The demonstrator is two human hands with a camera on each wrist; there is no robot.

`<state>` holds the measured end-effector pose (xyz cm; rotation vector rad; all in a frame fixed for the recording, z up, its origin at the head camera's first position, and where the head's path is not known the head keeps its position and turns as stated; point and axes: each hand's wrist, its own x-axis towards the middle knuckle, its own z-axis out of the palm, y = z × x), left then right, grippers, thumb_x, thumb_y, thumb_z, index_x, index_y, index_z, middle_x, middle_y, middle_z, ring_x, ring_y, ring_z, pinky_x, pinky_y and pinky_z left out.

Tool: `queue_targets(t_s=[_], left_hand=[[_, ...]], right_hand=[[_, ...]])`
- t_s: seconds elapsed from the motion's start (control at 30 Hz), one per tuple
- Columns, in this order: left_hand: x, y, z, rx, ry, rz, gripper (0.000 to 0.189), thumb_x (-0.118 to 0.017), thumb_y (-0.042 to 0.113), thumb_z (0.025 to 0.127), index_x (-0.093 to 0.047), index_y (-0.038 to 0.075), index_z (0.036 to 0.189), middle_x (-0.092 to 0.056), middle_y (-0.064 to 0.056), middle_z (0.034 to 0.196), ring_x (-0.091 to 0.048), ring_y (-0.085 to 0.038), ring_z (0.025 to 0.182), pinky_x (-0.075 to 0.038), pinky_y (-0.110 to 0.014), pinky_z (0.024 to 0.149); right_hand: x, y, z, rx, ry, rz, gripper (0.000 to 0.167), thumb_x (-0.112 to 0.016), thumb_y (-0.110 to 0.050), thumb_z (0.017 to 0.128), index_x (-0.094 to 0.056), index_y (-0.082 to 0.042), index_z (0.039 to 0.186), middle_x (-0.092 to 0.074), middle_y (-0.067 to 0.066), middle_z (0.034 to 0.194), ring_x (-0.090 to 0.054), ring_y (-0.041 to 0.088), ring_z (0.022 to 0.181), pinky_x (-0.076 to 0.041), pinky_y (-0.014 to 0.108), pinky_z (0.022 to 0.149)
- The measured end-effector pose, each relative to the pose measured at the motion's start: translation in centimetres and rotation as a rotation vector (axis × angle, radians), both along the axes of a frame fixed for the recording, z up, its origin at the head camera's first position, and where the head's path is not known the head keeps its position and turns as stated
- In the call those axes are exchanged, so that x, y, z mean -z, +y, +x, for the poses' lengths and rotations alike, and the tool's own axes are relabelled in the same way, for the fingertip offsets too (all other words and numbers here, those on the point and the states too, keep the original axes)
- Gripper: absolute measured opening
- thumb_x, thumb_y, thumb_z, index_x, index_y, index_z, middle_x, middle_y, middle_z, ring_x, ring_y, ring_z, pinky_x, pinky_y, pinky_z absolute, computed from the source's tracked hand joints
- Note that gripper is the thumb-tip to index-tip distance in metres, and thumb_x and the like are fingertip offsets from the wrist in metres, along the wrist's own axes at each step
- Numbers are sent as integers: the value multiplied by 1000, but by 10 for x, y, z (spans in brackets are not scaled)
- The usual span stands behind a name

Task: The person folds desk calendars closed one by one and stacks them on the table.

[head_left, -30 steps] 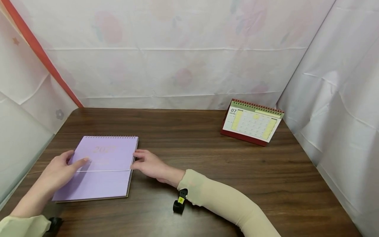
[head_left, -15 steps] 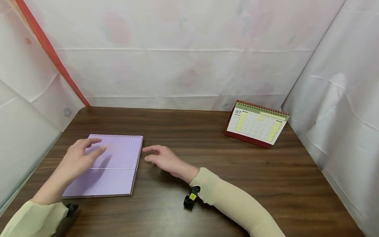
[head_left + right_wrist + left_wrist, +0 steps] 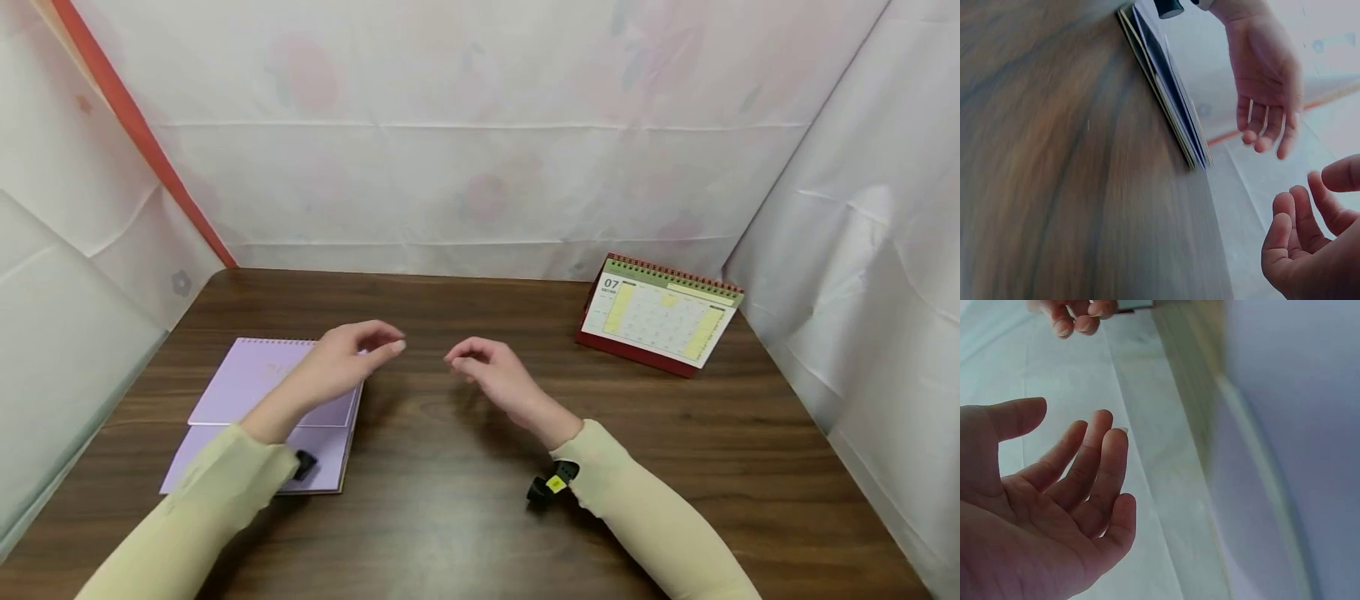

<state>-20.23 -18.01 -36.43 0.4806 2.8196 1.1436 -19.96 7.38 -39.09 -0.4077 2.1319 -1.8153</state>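
A lilac spiral-bound desk calendar point(image 3: 225, 392) lies flat on the left part of the table, an elastic band across its cover. Over its right side reaches my left hand point(image 3: 337, 362), fingers loosely bent and holding nothing; the forearm hides part of the cover. To the right of the calendar, above the table, my right hand point(image 3: 498, 379) hovers with relaxed fingers and nothing in them. A gap separates the two hands. In the left wrist view the lilac cover point(image 3: 1310, 425) fills the right side, beside my left palm point(image 3: 1041, 531).
A second desk calendar point(image 3: 660, 317), red with a white page marked 07, stands propped at the back right of the brown wooden table point(image 3: 450, 517). White patterned curtains point(image 3: 480, 125) hang behind and on both sides. Each wrist carries a small black camera point(image 3: 540, 492).
Both hands have left the lilac calendar and moved rightward. The left hand has risen off its cover, and the right hand has drawn away from its right edge. The calendar still lies flat.
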Motion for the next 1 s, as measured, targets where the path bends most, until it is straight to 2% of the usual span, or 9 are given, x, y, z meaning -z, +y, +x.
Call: queue_targets(t_s=[0.1, 0.2, 0.3, 0.43, 0.6, 0.7, 0.77, 0.87, 1.0], left_hand=[[-2, 28, -16, 51, -24, 54, 31, -60, 41, 99, -69, 18, 119, -69, -1, 110, -62, -20, 101, -49, -42, 86], [-4, 54, -31, 83, -55, 105, 30, -60, 41, 100, -67, 21, 120, -67, 2, 111, -61, -18, 102, -50, -41, 86], [-4, 79, -44, 110, -82, 176, 30, -60, 41, 100, -66, 21, 123, -66, 3, 113, -60, -17, 104, -50, -41, 87], [-3, 109, -59, 117, -119, 286, 34, -59, 41, 100, -64, 21, 127, -64, 4, 118, -59, -16, 109, -50, -39, 88], [2, 142, -72, 105, -165, 398, 40, -58, 41, 101, -60, 18, 133, -61, 2, 127, -56, -16, 117, -49, -38, 92], [4, 162, -77, 99, -189, 423, 45, -57, 44, 101, -58, 18, 138, -58, 2, 132, -54, -16, 121, -48, -37, 95], [4, 175, -80, 96, -194, 432, 47, -56, 45, 101, -56, 18, 139, -57, 2, 135, -52, -16, 124, -47, -37, 97], [6, 194, -87, 97, -214, 462, 49, -55, 45, 102, -55, 17, 142, -55, 2, 138, -50, -17, 127, -45, -38, 100], [8, 218, -96, 92, -254, 484, 51, -53, 45, 102, -53, 16, 144, -53, 1, 142, -50, -18, 129, -43, -38, 103]], right_hand=[[-2, 20, -3, 54, 28, 24, 22, -56, -11, 101, -65, 5, 113, -64, 22, 115, -58, 39, 109, -45, 57, 96], [-7, 45, -4, 127, 84, 57, 19, -58, -11, 100, -67, 3, 110, -66, 18, 112, -59, 36, 105, -48, 50, 92], [-15, 76, -2, 223, 149, 107, 18, -60, -12, 99, -68, 1, 109, -66, 15, 109, -57, 34, 101, -48, 43, 87], [-30, 123, 1, 376, 252, 169, 21, -60, -15, 101, -67, 2, 111, -64, 14, 109, -57, 25, 99, -47, 32, 83], [-45, 184, 2, 639, 423, 182, 22, -58, -11, 101, -66, 7, 111, -65, 1, 97, -56, 12, 87, -44, 22, 75], [-50, 217, 2, 836, 497, 137, 17, -59, -6, 99, -67, 7, 106, -64, -8, 88, -56, 9, 80, -43, 21, 72], [-54, 233, 3, 968, 546, 132, 15, -59, -4, 97, -69, 6, 104, -61, -12, 88, -55, 5, 83, -42, 20, 75], [-55, 257, 2, 1134, 544, 163, 14, -58, -9, 98, -71, -4, 102, -57, -15, 93, -52, 1, 87, -39, 19, 77], [-52, 282, -3, 1224, 336, 65, 14, -57, -15, 99, -69, -17, 105, -55, -11, 100, -49, 2, 89, -38, 18, 75]])
